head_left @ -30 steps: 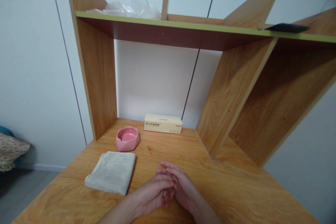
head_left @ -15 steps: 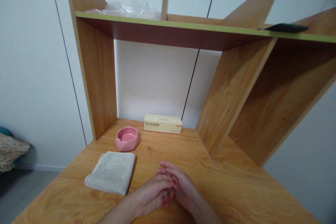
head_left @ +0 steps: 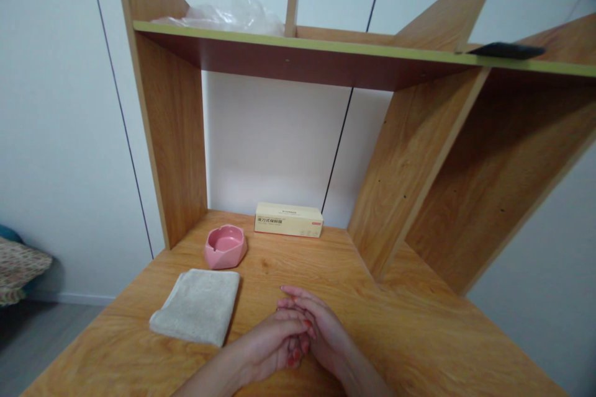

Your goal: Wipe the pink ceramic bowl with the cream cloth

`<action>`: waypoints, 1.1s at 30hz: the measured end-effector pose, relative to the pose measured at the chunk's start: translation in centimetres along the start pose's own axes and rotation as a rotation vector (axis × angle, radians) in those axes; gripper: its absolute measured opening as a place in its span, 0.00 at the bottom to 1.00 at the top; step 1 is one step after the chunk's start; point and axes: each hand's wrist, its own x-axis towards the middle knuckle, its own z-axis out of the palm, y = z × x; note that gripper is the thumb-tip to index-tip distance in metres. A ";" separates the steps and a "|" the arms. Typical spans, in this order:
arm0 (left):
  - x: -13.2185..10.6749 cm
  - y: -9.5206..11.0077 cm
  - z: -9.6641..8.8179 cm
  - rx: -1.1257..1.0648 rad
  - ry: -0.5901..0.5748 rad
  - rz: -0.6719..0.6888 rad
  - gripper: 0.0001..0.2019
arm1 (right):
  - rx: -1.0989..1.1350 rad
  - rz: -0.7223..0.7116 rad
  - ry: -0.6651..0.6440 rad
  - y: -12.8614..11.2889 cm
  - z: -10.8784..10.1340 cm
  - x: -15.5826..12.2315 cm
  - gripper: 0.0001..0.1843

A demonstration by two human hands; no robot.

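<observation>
My left hand and my right hand rest loosely against each other low in the view, over the wooden desk. Their fingers overlap, some stretched forward and some gently bent, with red nails showing; no object is visible between them. Part of each hand is covered by the other. Left of my left hand lies a folded grey cloth, apart from it. Beyond the cloth stands a pink faceted ashtray. A long cream-coloured box with dark printed lettering sits at the back of the desk.
Wooden side panels hold up a shelf above the desk. Clear crumpled plastic lies on the shelf, and a flat dark object sits at its right. Patterned fabric shows at the far left.
</observation>
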 end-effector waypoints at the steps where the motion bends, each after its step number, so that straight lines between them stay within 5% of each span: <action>1: 0.0 0.0 0.0 0.002 0.002 0.003 0.08 | 0.000 -0.005 0.000 0.0 0.0 0.0 0.15; 33: -0.1 0.1 0.3 0.003 0.016 0.008 0.10 | 0.002 0.003 0.007 -0.1 0.1 -0.1 0.17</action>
